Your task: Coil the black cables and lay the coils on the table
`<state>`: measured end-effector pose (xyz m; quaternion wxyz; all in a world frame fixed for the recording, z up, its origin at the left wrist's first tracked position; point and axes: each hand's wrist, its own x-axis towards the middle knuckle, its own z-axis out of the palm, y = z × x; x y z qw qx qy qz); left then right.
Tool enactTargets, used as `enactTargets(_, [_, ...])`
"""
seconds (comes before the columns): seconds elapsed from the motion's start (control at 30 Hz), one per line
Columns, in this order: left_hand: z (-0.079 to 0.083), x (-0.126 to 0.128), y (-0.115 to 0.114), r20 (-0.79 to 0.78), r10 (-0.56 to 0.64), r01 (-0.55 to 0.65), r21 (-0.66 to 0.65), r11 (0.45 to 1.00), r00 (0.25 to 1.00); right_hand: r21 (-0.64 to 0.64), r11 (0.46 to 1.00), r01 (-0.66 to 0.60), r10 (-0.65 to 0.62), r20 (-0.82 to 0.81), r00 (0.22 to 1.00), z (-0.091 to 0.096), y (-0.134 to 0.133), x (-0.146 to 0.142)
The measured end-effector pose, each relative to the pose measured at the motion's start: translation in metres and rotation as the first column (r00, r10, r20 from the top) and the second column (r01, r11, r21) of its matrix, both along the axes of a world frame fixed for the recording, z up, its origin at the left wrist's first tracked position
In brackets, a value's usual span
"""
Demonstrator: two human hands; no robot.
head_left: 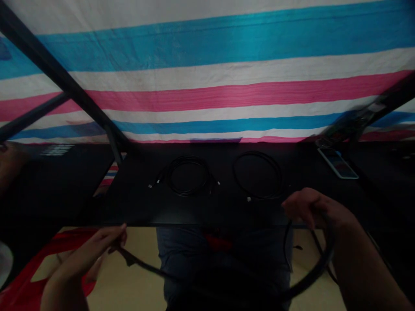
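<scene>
My left hand (102, 246) pinches one end of a thick black cable (311, 276) below the near edge of the black table (145, 207). My right hand (311, 209) is closed round the same cable, which loops down and round across my lap. On the table lie two coiled black cables: one (186, 175) on the left with its plugs sticking out, the other (259, 175) on the right, just beyond my right hand.
A phone (337, 162) lies at the table's far right. A striped blue, white and pink cloth (207, 86) hangs behind the table. Black frame bars (65, 82) run diagonally at left. Something red (19, 285) lies on the floor at lower left.
</scene>
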<state>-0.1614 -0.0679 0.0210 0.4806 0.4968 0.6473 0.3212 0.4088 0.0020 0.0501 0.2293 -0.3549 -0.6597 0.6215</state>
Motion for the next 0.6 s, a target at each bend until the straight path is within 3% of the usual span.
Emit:
enactTargets(0.1, [0.002, 0.024, 0.009, -0.006, -0.251, 0.241, -0.257, 0.936, 0.968, 0.034, 0.999, 0.019, -0.024, 0.166, 0.986, 0.01, -0.001, -0.012])
enactTargets(0.2, [0.015, 0.076, 0.026, 0.142, -0.375, 0.4, -0.26, 0.879, 0.916, 0.106, 0.994, 0.015, -0.041, 0.242, 0.969, 0.017, -0.002, -0.04])
enactTargets(0.33, [0.036, 0.171, 0.042, 0.294, -0.523, 0.539, 0.032, 0.842, 0.8, 0.202, 0.979, 0.017, -0.074, 0.278, 0.958, 0.023, -0.003, -0.082])
enactTargets(0.43, [0.047, 0.223, 0.044, 0.411, -0.556, 0.575, 0.09, 0.814, 0.723, 0.25, 0.968, -0.032, -0.038, 0.27, 0.962, 0.029, -0.004, -0.101])
enactTargets(0.53, [0.054, 0.238, 0.047, 0.444, -0.592, 0.643, 0.046, 0.765, 0.673, 0.234, 0.968, -0.097, 0.033, 0.26, 0.965, 0.033, -0.005, -0.102])
enactTargets(0.6, [0.055, 0.233, 0.051, 0.341, -0.643, 0.681, 0.012, 0.732, 0.686, 0.254, 0.958, -0.13, 0.05, 0.299, 0.953, 0.032, -0.006, -0.097])
